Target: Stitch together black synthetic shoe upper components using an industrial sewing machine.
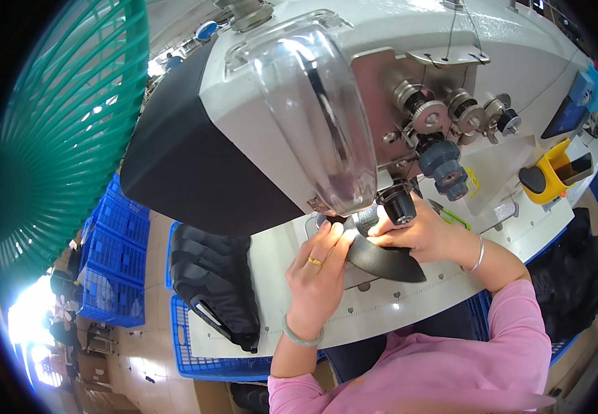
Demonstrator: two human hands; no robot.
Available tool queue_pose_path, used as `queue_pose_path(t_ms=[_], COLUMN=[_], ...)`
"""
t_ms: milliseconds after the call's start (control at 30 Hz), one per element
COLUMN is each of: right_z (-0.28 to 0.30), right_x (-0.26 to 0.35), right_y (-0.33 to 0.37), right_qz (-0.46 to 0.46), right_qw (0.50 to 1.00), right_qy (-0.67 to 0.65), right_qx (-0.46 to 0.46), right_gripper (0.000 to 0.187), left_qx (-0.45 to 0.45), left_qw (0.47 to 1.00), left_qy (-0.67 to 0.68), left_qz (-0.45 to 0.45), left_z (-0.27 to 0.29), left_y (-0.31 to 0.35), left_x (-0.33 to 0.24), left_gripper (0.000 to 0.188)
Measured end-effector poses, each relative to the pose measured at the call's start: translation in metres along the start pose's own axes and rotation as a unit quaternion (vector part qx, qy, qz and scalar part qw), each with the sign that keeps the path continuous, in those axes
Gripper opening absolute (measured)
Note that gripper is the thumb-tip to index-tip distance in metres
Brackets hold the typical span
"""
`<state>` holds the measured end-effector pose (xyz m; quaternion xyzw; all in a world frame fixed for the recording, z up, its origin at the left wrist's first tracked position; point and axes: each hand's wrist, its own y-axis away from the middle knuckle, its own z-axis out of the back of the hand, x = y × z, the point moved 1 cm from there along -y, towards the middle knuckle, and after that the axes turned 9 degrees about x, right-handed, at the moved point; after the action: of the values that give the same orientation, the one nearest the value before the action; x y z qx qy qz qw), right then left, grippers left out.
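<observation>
Finely patterned dark grey strip (390, 263), white-and-black sewing machine (233, 131), green fan (78, 117), blue crates (114, 297), pink top (444, 366)

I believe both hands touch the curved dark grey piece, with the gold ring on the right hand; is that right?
Not quite: the head view shows the gold ring on the left hand; it and the right hand do touch the curved dark grey piece.
</observation>
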<state>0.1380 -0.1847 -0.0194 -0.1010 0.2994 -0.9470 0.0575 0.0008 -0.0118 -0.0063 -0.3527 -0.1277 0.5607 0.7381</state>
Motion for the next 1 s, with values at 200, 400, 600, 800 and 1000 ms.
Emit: queue_pose_path(t_ms=[200, 400, 600, 800, 1000], right_z=[-0.005, -0.009, -0.014, -0.006, 0.002], right_x=[0.003, 0.003, -0.002, -0.01, -0.008], right_y=[0.005, 0.004, 0.003, -0.001, -0.005], right_qz=[-0.02, -0.029, -0.042, -0.004, 0.02], right_qw=[0.999, 0.998, 0.996, 0.995, 0.996], right_qy=[0.024, 0.01, 0.008, 0.002, 0.039], right_qx=[-0.034, -0.051, -0.084, -0.099, -0.077], right_gripper=[0.027, 0.027, 0.029, 0.035, 0.04], left_qx=[0.017, 0.022, 0.023, 0.037, 0.037], left_qw=[0.999, 0.999, 0.999, 0.998, 0.994], left_qy=[-0.012, -0.02, -0.024, -0.048, -0.098], left_qz=[-0.027, -0.037, -0.04, -0.026, -0.029], left_z=[0.004, 0.004, 0.004, 0.002, 0.002], left_y=[0.003, 0.004, -0.001, -0.008, -0.009], left_x=[0.003, 0.004, 0.006, 0.001, -0.002], left_gripper=[0.042, 0.043, 0.044, 0.041, 0.041])
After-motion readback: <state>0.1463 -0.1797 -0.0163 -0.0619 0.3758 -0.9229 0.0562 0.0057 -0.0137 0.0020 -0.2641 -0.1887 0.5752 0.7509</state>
